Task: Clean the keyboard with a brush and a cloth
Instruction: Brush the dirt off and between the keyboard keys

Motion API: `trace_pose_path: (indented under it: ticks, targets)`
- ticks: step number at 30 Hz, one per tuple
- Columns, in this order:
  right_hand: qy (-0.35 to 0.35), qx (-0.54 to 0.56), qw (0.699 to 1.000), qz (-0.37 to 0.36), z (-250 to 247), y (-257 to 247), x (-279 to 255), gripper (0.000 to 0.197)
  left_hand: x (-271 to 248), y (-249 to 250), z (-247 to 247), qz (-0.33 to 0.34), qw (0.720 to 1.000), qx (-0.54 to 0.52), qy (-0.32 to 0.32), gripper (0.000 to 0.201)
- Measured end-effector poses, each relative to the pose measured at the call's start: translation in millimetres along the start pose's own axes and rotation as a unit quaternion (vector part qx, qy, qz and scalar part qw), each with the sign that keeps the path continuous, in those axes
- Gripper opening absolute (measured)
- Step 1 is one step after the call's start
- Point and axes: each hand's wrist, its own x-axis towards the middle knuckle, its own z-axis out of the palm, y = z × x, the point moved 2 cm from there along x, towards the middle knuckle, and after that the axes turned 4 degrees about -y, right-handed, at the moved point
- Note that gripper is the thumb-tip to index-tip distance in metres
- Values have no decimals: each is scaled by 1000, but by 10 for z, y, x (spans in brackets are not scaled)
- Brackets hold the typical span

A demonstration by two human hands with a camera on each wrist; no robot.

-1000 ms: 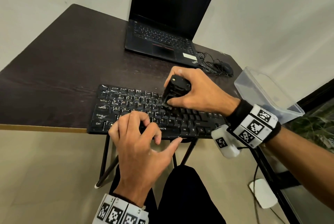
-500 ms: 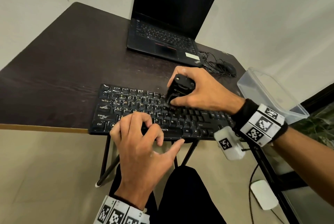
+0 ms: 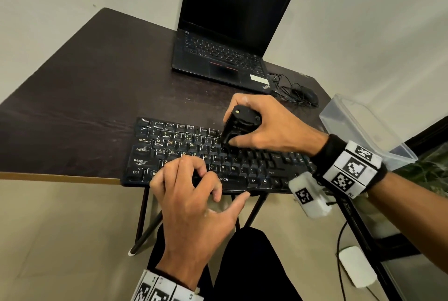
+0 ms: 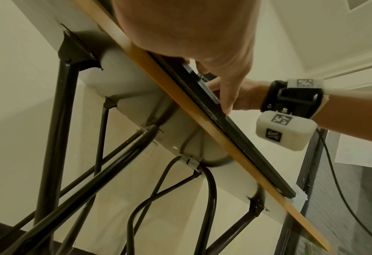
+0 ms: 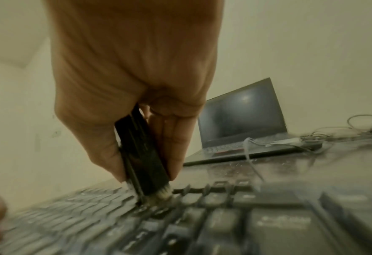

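A black keyboard (image 3: 254, 162) lies at the near edge of the dark table (image 3: 84, 106). My right hand (image 3: 257, 131) grips a short black brush (image 3: 238, 122) upright over the upper middle keys. In the right wrist view the brush (image 5: 141, 155) stands with its pale bristles (image 5: 161, 195) on the keys, which are blurred. My left hand (image 3: 213, 186) holds the keyboard's front. Its fingers are curled on the bottom rows and its thumb (image 4: 228, 96) lies against the front edge (image 4: 235, 127). No cloth is in view.
An open black laptop (image 3: 225, 41) stands at the back of the table. A wired mouse (image 3: 306, 94) lies to its right. A clear plastic box (image 3: 363, 131) overhangs the table's right side. A white object (image 3: 356, 266) lies on the floor, and black table legs (image 4: 56, 138) stand below.
The brush stays over the same upper middle keys with only small shifts. My left hand keeps its hold on the keyboard's front.
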Motion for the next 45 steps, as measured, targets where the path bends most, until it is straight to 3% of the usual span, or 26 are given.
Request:
trace_pose_path:
  ticks: [4, 8, 11, 15, 20, 24, 28, 32, 36, 40, 45]
  targets:
    - [38, -22, 999, 32, -99, 103, 65, 30, -5, 4, -9, -1, 1000, -10, 0, 53]
    - [-6, 26, 1000, 1, -3, 28, 15, 31, 6, 6, -4, 3, 1000, -10, 1, 53]
    - [19, 23, 999, 32, -60, 90, 86, 32, 0, 0, -1, 1, 1000, -7, -3, 53]
    - [0, 11, 1000, -15, -4, -11, 95, 31, 4, 9, 0, 4, 1000, -8, 1, 53]
    - [15, 8, 1000, 10, -75, 22, 179, 30, 3, 6, 1, 4, 1000, -5, 0, 52]
    - [-18, 16, 999, -30, 42, -86, 156, 30, 3, 9, 5, 5, 1000, 0, 3, 55]
    - [21, -18, 1000, 2, -45, -4, 251, 28, -3, 1, 1, 5, 1000, -1, 2, 55]
    - [-25, 21, 999, -40, 14, -77, 188, 32, 6, 14, 14, 6, 1000, -3, 3, 54]
    - [-6, 17, 1000, -8, -70, -36, 237, 32, 6, 15, 10, 4, 1000, -7, 1, 54]
    - [-45, -4, 999, -30, -13, -125, 221, 31, 8, 25, 8, 3, 1000, -12, 0, 54]
    - [-40, -24, 999, 4, -123, -75, 252, 31, 2, 22, 5, 5, 1000, -19, 2, 54]
